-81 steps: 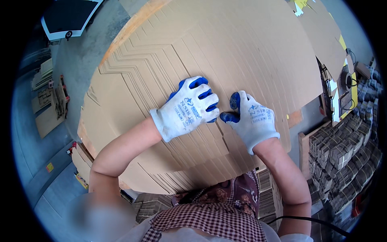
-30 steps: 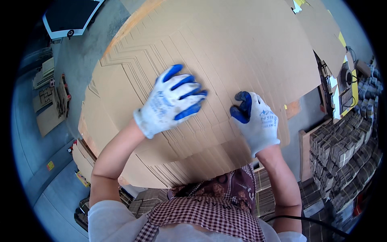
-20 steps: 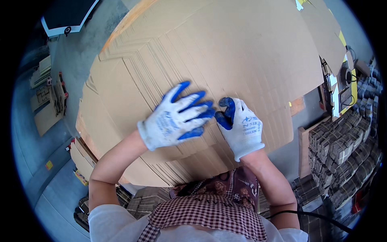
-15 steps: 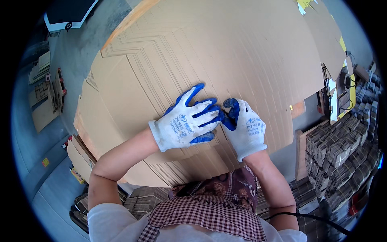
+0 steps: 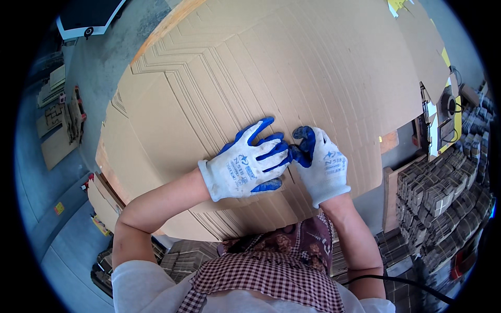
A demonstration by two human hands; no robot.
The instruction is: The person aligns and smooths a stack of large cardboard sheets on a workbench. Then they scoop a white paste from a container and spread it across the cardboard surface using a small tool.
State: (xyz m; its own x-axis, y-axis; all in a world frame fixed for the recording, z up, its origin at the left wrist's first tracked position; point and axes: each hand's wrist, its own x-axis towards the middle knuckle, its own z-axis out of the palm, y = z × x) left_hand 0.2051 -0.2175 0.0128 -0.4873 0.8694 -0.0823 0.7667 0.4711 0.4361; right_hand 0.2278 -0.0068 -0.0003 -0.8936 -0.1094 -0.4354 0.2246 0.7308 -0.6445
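Note:
In front of me lies a broad spread of overlapping brown cardboard sheets (image 5: 344, 78), with creases and cut slots running across them. My left hand (image 5: 249, 160), in a white knit glove with blue coating, rests flat on the sheets with its fingers stretched out. Close to its fingertips, my right hand (image 5: 322, 164) wears the same kind of glove. Its fingers are curled with thumb and forefinger bent over the cardboard near a slot edge. Whatever lies between those fingers, if anything, is hidden.
Bundled stacks of flat grey-brown cardboard (image 5: 433, 193) stand on the right, past a wooden board (image 5: 390, 201). More cardboard pieces (image 5: 57, 138) lean on the far left. A black cable (image 5: 412, 281) runs by my right arm. Wood (image 5: 167, 28) edges the sheets at the upper left.
Both hands have shifted slightly to the right. The left has also moved a little toward me, and its fingertips stay close to the right hand. The cardboard sheets look nearly unchanged.

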